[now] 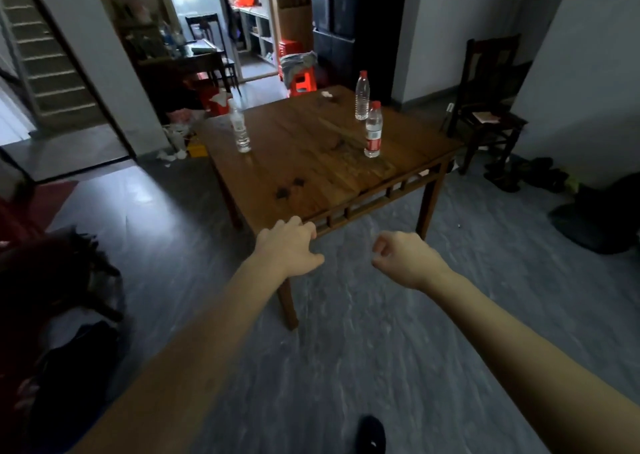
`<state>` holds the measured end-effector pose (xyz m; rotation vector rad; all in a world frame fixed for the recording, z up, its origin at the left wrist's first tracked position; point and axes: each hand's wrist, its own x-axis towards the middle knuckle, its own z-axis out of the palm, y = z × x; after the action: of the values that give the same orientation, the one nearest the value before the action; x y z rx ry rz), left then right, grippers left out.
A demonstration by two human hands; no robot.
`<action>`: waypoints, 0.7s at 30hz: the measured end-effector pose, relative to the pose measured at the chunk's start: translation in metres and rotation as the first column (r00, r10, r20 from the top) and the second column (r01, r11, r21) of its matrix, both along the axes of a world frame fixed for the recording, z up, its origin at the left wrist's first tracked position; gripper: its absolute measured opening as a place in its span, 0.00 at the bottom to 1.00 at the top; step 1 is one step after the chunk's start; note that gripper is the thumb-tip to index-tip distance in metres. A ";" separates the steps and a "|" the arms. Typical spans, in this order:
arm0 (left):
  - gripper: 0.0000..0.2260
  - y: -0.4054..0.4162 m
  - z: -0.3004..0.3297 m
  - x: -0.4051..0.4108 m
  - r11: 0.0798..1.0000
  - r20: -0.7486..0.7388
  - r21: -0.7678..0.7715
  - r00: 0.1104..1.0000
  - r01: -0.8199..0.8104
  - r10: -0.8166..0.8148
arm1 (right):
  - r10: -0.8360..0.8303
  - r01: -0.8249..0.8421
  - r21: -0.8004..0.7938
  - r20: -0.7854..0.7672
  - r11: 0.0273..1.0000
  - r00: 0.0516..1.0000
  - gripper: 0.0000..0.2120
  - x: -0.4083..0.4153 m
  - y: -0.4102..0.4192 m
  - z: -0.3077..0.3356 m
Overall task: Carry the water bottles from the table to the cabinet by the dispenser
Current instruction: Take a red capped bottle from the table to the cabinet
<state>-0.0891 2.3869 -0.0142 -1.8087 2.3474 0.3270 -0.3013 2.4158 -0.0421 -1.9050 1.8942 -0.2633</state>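
Three clear plastic water bottles stand upright on a square wooden table [311,163]. One with a red cap and red label [373,130] is at the right side. A second red-capped bottle [362,95] stands just behind it. A third bottle [239,126] stands near the left edge. Both my arms reach forward short of the table. My left hand [289,246] hangs at the table's near corner with loosely bent fingers, holding nothing. My right hand [403,256] floats over the floor with fingers loosely curled and empty.
A dark wooden chair [488,100] stands right of the table by the wall, with shoes [530,175] and a dark bag [602,211] on the floor. A red stool [303,81] is behind the table. Dark furniture [69,280] sits at the left. Grey floor lies before me.
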 end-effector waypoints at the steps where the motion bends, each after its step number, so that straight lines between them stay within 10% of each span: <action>1: 0.23 -0.018 0.000 -0.016 1.000 -0.004 0.001 1.000 0.024 -0.024 | -0.023 0.023 -0.001 0.005 1.000 1.000 0.09 -0.013 -0.015 0.001; 21: 0.21 -0.300 -0.008 -0.160 0.994 -0.096 0.010 0.990 0.108 -0.106 | -0.077 0.077 -0.004 -0.056 0.997 0.995 0.08 -0.148 -0.280 0.003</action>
<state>-0.2488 2.0869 -0.0224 -1.6880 2.4870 0.4245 -0.4496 2.1359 -0.0395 -1.8612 2.0078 -0.2370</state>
